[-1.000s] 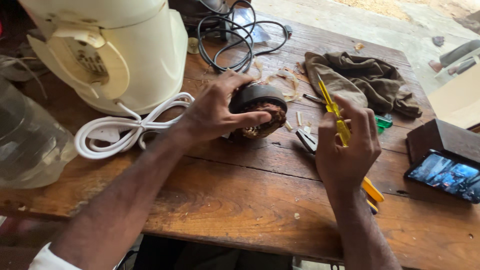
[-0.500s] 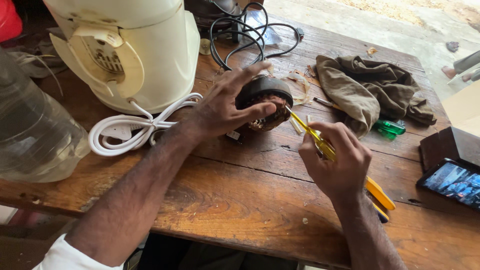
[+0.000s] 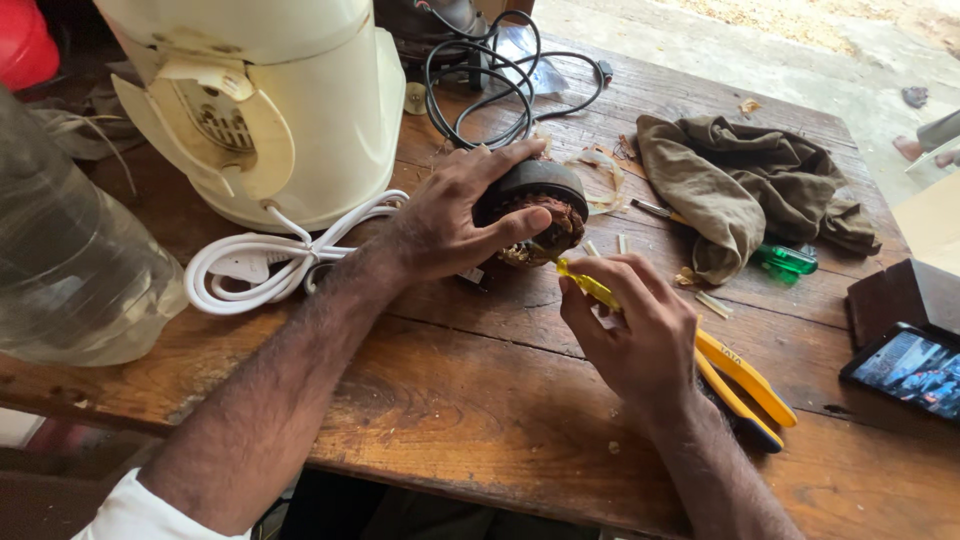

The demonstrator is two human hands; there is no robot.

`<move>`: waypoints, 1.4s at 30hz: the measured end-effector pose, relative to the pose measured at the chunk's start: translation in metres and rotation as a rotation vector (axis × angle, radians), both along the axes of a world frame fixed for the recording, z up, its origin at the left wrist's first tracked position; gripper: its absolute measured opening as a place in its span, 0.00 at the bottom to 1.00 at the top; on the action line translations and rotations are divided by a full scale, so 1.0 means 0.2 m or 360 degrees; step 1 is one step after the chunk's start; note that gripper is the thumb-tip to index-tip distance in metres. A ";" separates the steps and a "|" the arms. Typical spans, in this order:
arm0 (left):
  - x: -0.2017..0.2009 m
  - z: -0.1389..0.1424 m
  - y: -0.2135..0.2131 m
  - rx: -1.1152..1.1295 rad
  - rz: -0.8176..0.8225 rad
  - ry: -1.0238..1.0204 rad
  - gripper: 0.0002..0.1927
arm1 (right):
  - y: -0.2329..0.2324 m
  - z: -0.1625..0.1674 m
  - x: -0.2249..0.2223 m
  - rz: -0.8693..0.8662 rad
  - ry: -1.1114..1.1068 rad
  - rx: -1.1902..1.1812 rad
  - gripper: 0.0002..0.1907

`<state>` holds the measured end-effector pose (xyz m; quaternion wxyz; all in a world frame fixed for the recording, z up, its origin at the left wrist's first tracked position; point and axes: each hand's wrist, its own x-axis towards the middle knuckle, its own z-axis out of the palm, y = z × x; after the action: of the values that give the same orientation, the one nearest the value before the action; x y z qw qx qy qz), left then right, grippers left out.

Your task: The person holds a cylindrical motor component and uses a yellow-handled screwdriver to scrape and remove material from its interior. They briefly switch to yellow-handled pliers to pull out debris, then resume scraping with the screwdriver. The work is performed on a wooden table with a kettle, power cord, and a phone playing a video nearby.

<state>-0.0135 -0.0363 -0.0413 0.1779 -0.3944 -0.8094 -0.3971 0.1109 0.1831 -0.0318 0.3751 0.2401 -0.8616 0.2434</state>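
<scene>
My left hand grips a round black motor stator with copper-brown windings, holding it on its side on the wooden table. My right hand holds a slim yellow-handled screwdriver, its tip pointing into the windings at the stator's lower edge. The two hands are almost touching each other.
A cream appliance body with a bundled white cord stands at the left, beside a clear plastic bottle. Black cable, a brown rag, a green screwdriver, yellow-handled pliers and a phone lie around.
My right hand came down and left from an upright raised position, bringing the screwdriver tip to the stator windings. My left hand kept its hold on the stator.
</scene>
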 end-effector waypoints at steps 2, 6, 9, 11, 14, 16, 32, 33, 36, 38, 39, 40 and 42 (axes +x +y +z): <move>0.00 0.01 0.00 0.0007 0.0008 0.0012 0.47 | -0.02 0.02 0.01 0.0026 -0.0030 -0.0014 0.11; 0.00 0.01 -0.01 0.0042 -0.0018 0.0036 0.46 | -0.04 0.03 0.02 -0.0009 -0.0024 0.0023 0.14; 0.00 0.01 0.00 0.0054 -0.0032 0.0021 0.47 | -0.03 0.02 0.04 0.0000 0.0005 0.0030 0.15; 0.00 0.01 0.00 0.0039 -0.0025 0.0002 0.47 | -0.03 0.00 0.01 0.0068 0.0018 0.0029 0.15; 0.01 0.01 0.01 0.0009 0.0003 -0.0023 0.47 | -0.03 0.00 -0.02 0.0117 -0.0066 0.0097 0.15; 0.01 0.01 0.01 -0.0003 0.0015 -0.0049 0.48 | -0.04 -0.01 -0.03 0.0095 -0.0116 0.0088 0.14; 0.03 0.05 0.01 0.0040 -0.0072 -0.0215 0.49 | -0.05 0.01 -0.03 0.0100 0.0064 0.0156 0.11; 0.03 0.06 0.00 0.0081 -0.0088 -0.0143 0.49 | -0.04 0.02 -0.04 0.0060 0.0027 0.0213 0.11; 0.04 0.07 0.01 0.0089 -0.0139 -0.0224 0.48 | 0.00 0.01 0.00 0.0082 0.0097 0.0080 0.09; 0.04 0.08 0.01 0.0061 -0.0119 -0.0119 0.46 | 0.01 0.02 0.02 0.0222 0.0099 0.0049 0.09; 0.05 0.08 0.00 0.0034 -0.0096 -0.0071 0.45 | 0.01 0.02 0.03 0.0173 0.0071 0.0076 0.09; 0.05 0.08 0.00 0.0018 -0.0078 -0.0043 0.44 | 0.01 0.02 0.03 0.0124 0.0050 0.0096 0.09; 0.06 0.08 0.00 -0.0014 -0.0033 0.0026 0.43 | 0.02 0.04 0.04 0.0055 0.0061 0.0077 0.09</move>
<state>-0.0020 -0.0362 -0.0248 0.1787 -0.4068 -0.8055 -0.3921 0.1181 0.1865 -0.0240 0.3814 0.2686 -0.8556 0.2243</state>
